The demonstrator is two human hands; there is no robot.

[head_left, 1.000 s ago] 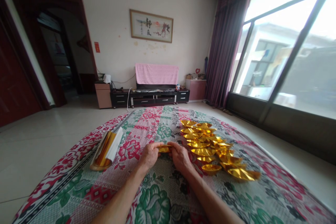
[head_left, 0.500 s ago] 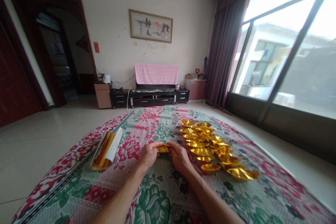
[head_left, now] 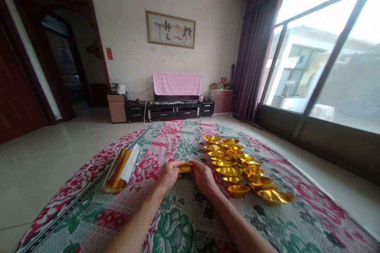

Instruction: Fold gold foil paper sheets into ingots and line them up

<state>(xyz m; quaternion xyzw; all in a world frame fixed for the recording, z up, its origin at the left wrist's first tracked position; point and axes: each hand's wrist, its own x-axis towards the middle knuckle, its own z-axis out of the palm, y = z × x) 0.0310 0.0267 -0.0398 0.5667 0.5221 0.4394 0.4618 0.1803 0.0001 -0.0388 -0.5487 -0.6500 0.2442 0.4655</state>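
Between my two hands is a small folded piece of gold foil paper [head_left: 185, 168], held just above the patterned cloth. My left hand [head_left: 169, 174] pinches its left end, and my right hand [head_left: 203, 174] pinches its right end. Fingers cover both ends of the paper. To the right, several finished gold paper ingots [head_left: 230, 171] stand in rows, boat-shaped and shiny. Left of my hands lies a loosely curled stack of gold foil paper sheets [head_left: 120, 170] with white backs.
A round table under a floral cloth [head_left: 175, 229] fills the foreground. Past it, a low black TV cabinet [head_left: 166, 114] stands against the wall, with a pink cloth [head_left: 177, 83] over the screen. Large windows [head_left: 320, 55] and a purple curtain [head_left: 252, 55] are at the right.
Almost nothing differs. Both hands keep the same grip on the folded gold paper in the same spot; the view has shifted very slightly.
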